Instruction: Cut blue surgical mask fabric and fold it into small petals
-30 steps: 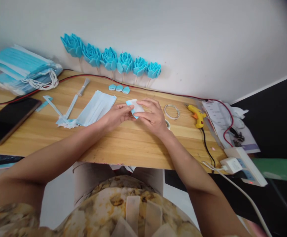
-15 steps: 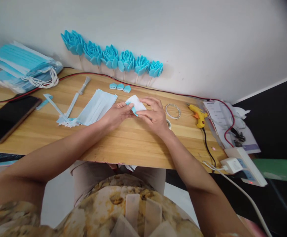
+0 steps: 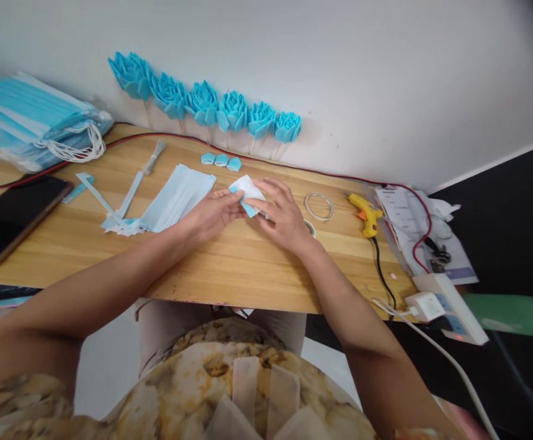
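Between both hands is a small piece of white and light-blue mask fabric (image 3: 250, 188), with a blue flap folded over along its lower left side. My left hand (image 3: 216, 214) pinches its left edge, thumb on top. My right hand (image 3: 281, 214) is closed on the right side, its fingers bent over the fabric and partly hiding it. Three small folded blue petals (image 3: 221, 160) lie in a row just behind the hands. Left of my left hand is a stack of flat pale-blue mask sheets (image 3: 179, 197). A roll of tape (image 3: 310, 228) is partly hidden behind my right hand.
Several blue fabric roses (image 3: 203, 104) on sticks lean against the wall. Packed masks (image 3: 37, 119), a phone (image 3: 19, 217) and cut strips (image 3: 131, 195) lie left. Rightward are a ring (image 3: 319, 206), a yellow glue gun (image 3: 365, 215), papers (image 3: 397, 211) and a power strip (image 3: 452, 308).
The blue flap on the fabric piece now shows wider and flatter. My right thumb and fingers have shifted left over the fabric. The whole view has moved slightly.
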A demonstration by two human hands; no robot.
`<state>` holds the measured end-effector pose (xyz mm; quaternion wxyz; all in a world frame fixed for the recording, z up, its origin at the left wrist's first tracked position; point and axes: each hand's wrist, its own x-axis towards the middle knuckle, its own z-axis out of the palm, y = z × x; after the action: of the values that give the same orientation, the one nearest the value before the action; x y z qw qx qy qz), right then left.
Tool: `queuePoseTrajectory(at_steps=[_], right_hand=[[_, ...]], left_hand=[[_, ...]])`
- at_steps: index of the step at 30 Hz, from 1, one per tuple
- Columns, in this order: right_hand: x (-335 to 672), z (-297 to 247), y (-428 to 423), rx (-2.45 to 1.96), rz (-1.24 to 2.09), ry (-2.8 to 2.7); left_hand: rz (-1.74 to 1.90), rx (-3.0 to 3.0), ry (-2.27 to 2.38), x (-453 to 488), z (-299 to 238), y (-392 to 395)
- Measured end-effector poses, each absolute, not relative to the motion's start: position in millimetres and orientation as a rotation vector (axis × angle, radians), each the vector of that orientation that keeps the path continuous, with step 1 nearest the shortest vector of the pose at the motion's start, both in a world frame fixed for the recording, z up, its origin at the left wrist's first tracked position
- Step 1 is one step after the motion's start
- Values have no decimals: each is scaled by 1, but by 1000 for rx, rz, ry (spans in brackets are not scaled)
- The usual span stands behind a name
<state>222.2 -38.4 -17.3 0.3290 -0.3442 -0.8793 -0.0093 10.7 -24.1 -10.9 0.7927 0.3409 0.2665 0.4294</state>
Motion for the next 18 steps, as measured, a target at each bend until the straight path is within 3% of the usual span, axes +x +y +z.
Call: queuePoseTrajectory(at_steps=[8,18], right_hand=[[221,-21,-38,-862,-40,-2184],[213,-17,-44,-1083,324,-1897]], left_hand=[[901,820,589,13,-13,-26],[979,1131,725,13,-18,-25]])
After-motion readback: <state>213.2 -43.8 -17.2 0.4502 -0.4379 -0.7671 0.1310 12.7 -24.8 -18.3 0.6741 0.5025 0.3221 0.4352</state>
